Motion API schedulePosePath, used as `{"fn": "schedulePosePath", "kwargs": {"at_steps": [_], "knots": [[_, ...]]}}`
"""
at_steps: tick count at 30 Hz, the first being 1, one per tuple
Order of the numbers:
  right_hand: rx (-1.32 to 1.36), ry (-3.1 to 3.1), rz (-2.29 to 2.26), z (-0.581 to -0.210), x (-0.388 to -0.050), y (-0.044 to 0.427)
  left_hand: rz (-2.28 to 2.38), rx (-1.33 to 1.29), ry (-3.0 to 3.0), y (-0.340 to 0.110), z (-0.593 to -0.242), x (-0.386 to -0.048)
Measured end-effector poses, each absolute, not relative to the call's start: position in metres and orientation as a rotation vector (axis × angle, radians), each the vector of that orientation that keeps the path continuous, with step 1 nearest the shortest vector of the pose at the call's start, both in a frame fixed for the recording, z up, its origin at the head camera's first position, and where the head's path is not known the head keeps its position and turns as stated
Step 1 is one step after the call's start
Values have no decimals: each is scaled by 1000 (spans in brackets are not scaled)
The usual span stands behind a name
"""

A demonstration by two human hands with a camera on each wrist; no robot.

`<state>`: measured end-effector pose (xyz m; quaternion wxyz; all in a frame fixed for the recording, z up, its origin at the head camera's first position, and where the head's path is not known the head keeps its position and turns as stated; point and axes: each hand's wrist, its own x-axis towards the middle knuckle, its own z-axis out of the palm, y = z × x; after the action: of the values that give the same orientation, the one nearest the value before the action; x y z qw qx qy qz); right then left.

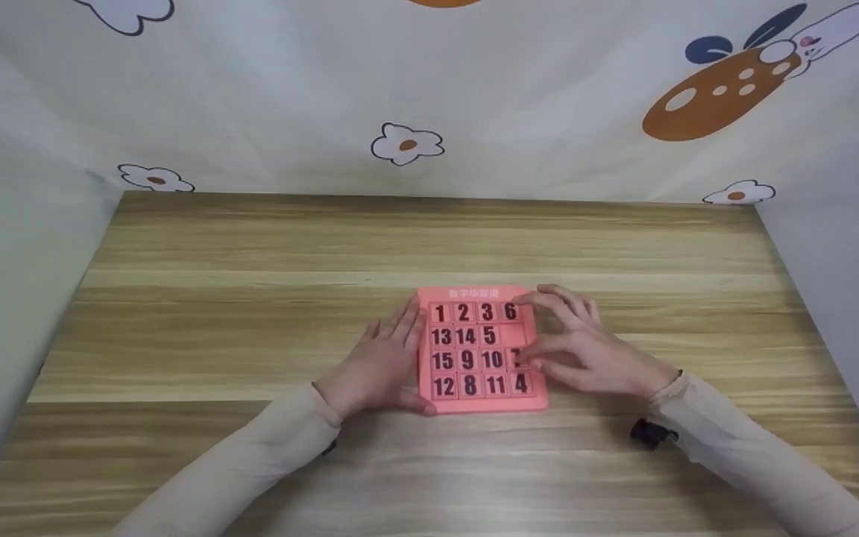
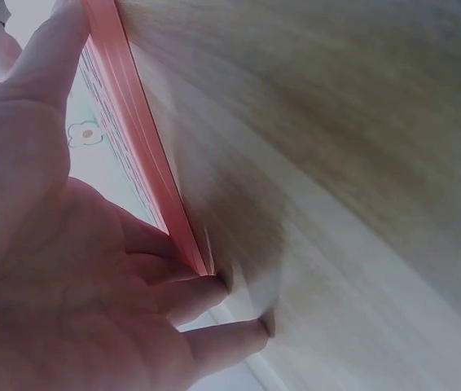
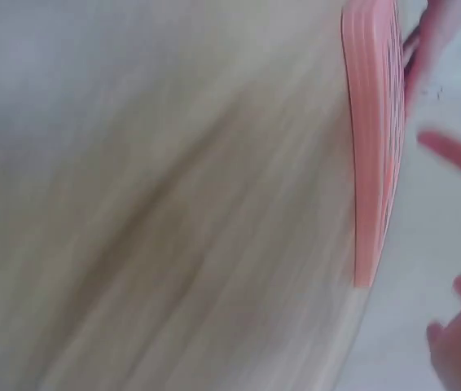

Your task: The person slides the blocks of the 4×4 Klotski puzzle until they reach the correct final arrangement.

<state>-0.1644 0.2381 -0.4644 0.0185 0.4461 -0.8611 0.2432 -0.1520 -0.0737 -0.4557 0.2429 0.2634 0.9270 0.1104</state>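
Note:
A pink number slide puzzle point(image 1: 483, 405) lies flat on the table, with black numbers on its square tiles. A gap shows at the right end of its second row. Along the puzzle's left edge rests my left hand point(image 1: 381, 365), its thumb at the near left corner and its fingers extended up the side. In the left wrist view, the fingers point(image 2: 234, 342) reach the tabletop beside the pink frame point(image 2: 145, 138). Over the right side is my right hand point(image 1: 586, 347), fingers spread, one fingertip by tile 6 and others partly covering tile 7 point(image 1: 515, 355).
The wood-grain table point(image 1: 250, 246) extends around the puzzle. A patterned cloth point(image 1: 280, 97) with flowers and a carrot hangs at the back, and pale walls stand at both sides. A small black object point(image 1: 652, 433) sits at the right wrist.

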Motion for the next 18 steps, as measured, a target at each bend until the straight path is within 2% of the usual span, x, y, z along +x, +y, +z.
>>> {"fn": "schedulePosePath", "kwargs": {"at_steps": [7,13,18], "knots": [[1304,-2797,510,-460,-165,247,276,735,2545,-74,-453,-152],[1576,-2760,817,-456,-156,247,261,726,2540,-74,-453,-152],[1394,-2822,676,-455,-155,247,255,717,2537,-73,-455,-152]]}}
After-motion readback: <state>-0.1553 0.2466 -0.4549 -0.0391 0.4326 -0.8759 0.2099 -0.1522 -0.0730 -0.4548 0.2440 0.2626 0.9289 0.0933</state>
